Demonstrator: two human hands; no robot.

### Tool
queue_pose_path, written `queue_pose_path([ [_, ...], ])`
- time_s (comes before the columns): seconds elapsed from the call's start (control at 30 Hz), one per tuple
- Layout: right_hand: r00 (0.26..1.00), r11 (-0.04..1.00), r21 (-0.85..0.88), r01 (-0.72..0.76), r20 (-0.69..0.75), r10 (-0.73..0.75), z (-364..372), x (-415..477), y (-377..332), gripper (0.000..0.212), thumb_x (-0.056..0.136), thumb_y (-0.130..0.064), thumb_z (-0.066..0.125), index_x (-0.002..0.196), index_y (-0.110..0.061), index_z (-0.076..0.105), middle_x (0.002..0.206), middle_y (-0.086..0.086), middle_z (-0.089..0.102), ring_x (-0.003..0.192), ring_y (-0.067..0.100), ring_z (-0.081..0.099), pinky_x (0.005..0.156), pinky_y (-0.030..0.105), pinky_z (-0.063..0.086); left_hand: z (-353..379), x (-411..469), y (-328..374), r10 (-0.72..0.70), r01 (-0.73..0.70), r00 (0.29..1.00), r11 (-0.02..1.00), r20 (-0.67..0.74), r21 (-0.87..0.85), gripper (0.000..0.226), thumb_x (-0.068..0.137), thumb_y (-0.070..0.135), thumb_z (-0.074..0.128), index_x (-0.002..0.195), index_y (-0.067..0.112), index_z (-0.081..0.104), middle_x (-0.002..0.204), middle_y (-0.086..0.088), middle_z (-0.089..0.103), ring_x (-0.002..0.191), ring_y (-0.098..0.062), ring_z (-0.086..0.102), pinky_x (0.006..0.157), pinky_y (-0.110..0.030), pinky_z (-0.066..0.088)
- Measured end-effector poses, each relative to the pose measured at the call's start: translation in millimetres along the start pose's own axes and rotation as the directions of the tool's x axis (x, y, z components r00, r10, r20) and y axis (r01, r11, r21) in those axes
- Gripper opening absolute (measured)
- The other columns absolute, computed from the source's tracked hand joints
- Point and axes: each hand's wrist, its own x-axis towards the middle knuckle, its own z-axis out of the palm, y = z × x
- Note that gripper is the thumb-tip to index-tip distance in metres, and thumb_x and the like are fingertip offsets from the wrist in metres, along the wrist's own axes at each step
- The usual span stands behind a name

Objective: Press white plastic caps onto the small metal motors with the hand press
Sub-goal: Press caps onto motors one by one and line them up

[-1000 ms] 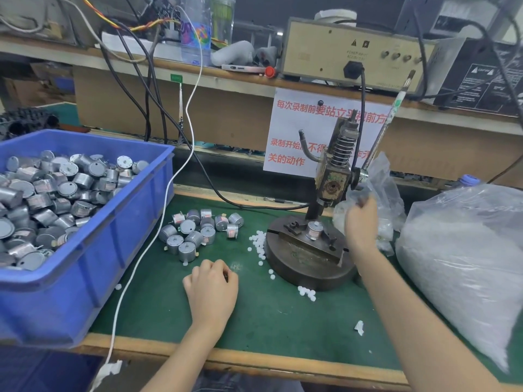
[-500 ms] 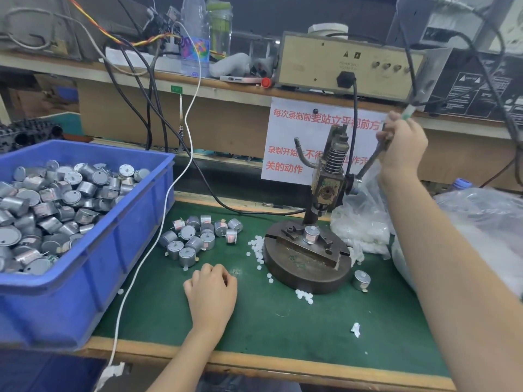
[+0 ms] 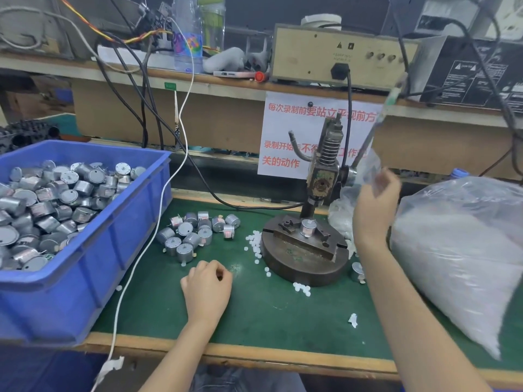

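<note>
Beside the press (image 3: 324, 176) | right hand (image 3: 373, 207) off lever (image 3: 368, 140), lowered; fingers (image 3: 390, 179) blurred, grip unclear | left hand (image 3: 208, 288) unmoved, fingers (image 3: 215, 268) curled, hold unclear

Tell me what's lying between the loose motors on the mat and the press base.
Loose white caps on bare green mat, in the head view.

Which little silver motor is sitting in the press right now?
The upright motor on the hand press fixture, under the ram. The others lie on the green mat or in the blue bin.
</note>
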Motion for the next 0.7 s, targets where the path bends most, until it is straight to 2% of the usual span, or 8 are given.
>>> queue_pose_path([
  [0.07,0.962,0.948,-0.29,-0.131,0.193,0.192,2.2,-8.4,31.0,0.041,0.091,-0.011,0.044,0.132,-0.006,0.045,0.132,0.009,0.05,0.12,0.023,0.048,0.095,0.024,0.036,-0.8,-0.3,-0.3,0.01,-0.01,1.0,1.0,0.005,-0.017,0.013,0.086,0.021,0.052,0.082,0.018,0.064,0.089,0.002,0.058,0.093,-0.021,0.051,0.086,-0.032,0.028],
  [0.13,0.877,0.837,-0.539,-0.098,0.35,0.328,5.6,-19.5,56.5,0.042,0.091,-0.018,0.047,0.131,-0.006,0.047,0.133,0.013,0.049,0.121,0.029,0.047,0.096,0.032,0.037,-1.6,-0.6,-0.5,0.017,-0.017,1.0,0.999,0.005,-0.051,0.013,0.086,0.02,0.053,0.081,0.017,0.065,0.088,0.002,0.06,0.093,-0.021,0.052,0.085,-0.031,0.028],
  [0.17,0.865,0.796,-0.604,-0.039,0.378,0.33,8.1,-24.1,64.3,0.042,0.091,-0.021,0.049,0.13,-0.005,0.047,0.134,0.014,0.047,0.123,0.03,0.044,0.098,0.034,0.035,-1.8,-0.6,-0.7,0.015,-0.015,1.0,0.997,0.002,-0.076,0.013,0.086,0.019,0.054,0.08,0.017,0.066,0.087,0.002,0.06,0.092,-0.021,0.053,0.084,-0.031,0.028],
  [0.3,0.88,0.771,-0.617,0.159,0.442,0.172,20.5,-32.8,78.9,0.047,0.091,-0.031,0.055,0.13,-0.005,0.048,0.133,0.014,0.047,0.123,0.029,0.043,0.101,0.038,0.034,-1.7,-1.2,-3.1,0.012,-0.013,1.0,0.994,-0.007,-0.111,0.013,0.086,0.018,0.055,0.08,0.016,0.067,0.086,0.003,0.061,0.091,-0.02,0.054,0.079,-0.028,0.023],
  [0.43,0.894,0.675,-0.693,0.253,0.434,0.11,27.4,-35.2,87.2,0.046,0.09,-0.036,0.057,0.126,-0.008,0.053,0.126,0.012,0.055,0.119,0.029,0.047,0.099,0.039,0.036,-1.3,-1.4,-3.5,0.031,-0.031,1.0,0.995,-0.002,-0.096,0.013,0.086,0.019,0.056,0.081,0.018,0.068,0.086,0.003,0.06,0.091,-0.019,0.054,0.078,-0.027,0.022],
  [0.5,0.909,0.693,-0.678,0.245,0.409,0.08,26.8,-37.4,87.4,0.041,0.087,-0.035,0.061,0.12,-0.01,0.058,0.123,0.011,0.055,0.116,0.029,0.047,0.098,0.04,0.036,-1.2,-1.1,-3.5,0.031,-0.031,1.0,0.995,-0.004,-0.093,0.013,0.086,0.019,0.056,0.081,0.018,0.068,0.086,0.004,0.061,0.091,-0.019,0.054,0.077,-0.027,0.022],
  [0.6,0.933,0.804,-0.571,0.164,0.355,0.062,16.9,-42.1,81.8,0.037,0.082,-0.028,0.069,0.114,-0.01,0.061,0.121,0.01,0.054,0.116,0.028,0.044,0.1,0.039,0.033,-1.4,-1.3,-3.5,0.029,-0.029,1.0,0.994,-0.009,-0.104,0.013,0.086,0.019,0.056,0.079,0.018,0.067,0.084,0.005,0.06,0.09,-0.019,0.055,0.075,-0.025,0.02],
  [0.7,0.981,0.885,-0.465,0.043,0.189,0.051,-6.9,-52.0,76.0,0.034,0.08,-0.024,0.072,0.107,-0.007,0.062,0.106,0.008,0.06,0.106,0.027,0.05,0.088,0.032,0.036,-2.2,-1.6,-3.0,0.019,-0.021,1.0,0.991,-0.013,-0.135,0.013,0.085,0.017,0.057,0.076,0.017,0.067,0.08,0.007,0.057,0.088,-0.019,0.055,0.074,-0.024,0.02],
])
